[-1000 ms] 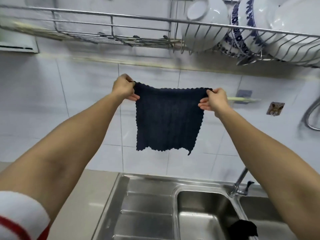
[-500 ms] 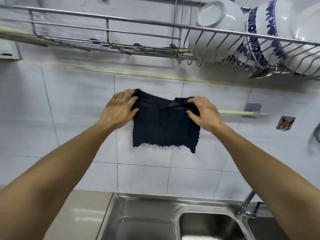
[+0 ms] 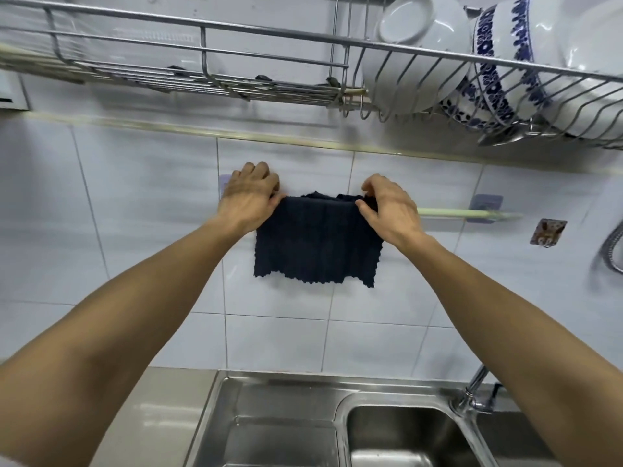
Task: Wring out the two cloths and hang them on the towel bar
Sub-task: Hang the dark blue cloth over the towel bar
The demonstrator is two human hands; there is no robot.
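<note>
At the far left a grey surface [image 3: 161, 416] runs along the foot of the white tiled wall [image 3: 135, 214]. Above it a wire dish rack [image 3: 202, 75] is fixed high on the wall, its left part holding nothing that can be made out.

The left hand [image 3: 248, 197] reaches up to the wall with its back to the camera. Its fingers [image 3: 259, 170] are curled over the top left corner of the dark cloth [image 3: 317, 244], and the thumb presses against the cloth's upper edge, so the hand grips that corner. A small lilac bracket [image 3: 224, 183] shows just behind this hand.

The dark cloth hangs flat against the tiles between the two hands, its top edge bunched slightly and folded over the towel bar [image 3: 468, 214], its scalloped lower edge hanging free well above the sink [image 3: 303, 426].

The right hand [image 3: 387, 208] holds the top right corner of the cloth, with curled fingers [image 3: 374, 185] and the thumb pinching the fabric. To its right the pale green towel bar runs bare to a second lilac bracket [image 3: 487, 202]. Beyond that a small square hook [image 3: 547, 230] sticks to the tile, and a metal hose [image 3: 613, 251] curves at the picture's edge.

Up in the right part of the rack stand a white bowl [image 3: 414, 45] and blue-patterned bowls [image 3: 499, 62]. Below, a tap [image 3: 472, 392] rises beside the sink's right-hand basin.
</note>
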